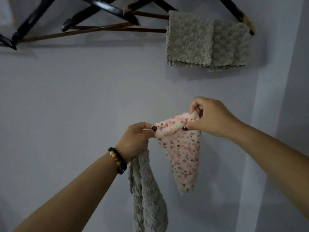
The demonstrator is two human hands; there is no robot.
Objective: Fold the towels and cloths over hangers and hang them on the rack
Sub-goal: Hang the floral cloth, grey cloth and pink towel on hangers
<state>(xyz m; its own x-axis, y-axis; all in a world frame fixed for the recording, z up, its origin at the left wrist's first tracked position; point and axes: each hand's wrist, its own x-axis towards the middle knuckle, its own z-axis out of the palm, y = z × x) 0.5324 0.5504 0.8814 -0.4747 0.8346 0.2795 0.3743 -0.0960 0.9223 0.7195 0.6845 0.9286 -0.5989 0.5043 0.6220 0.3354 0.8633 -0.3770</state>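
A small white cloth with pink and dark speckles (182, 153) hangs in a point in front of the wall. My left hand (135, 139) pinches its left top corner and also holds a grey fluffy cloth (147, 198) that dangles below the wrist. My right hand (212, 116) pinches the speckled cloth's right top corner, a little higher. Above, two grey cloths (190, 39) (230, 46) hang folded over the wooden bar of a black hanger (239, 12).
Several bare black hangers with brown wooden bars (103, 29) hang at the upper left. A pale wall (83, 97) is behind everything, with a corner edge (255, 114) at the right.
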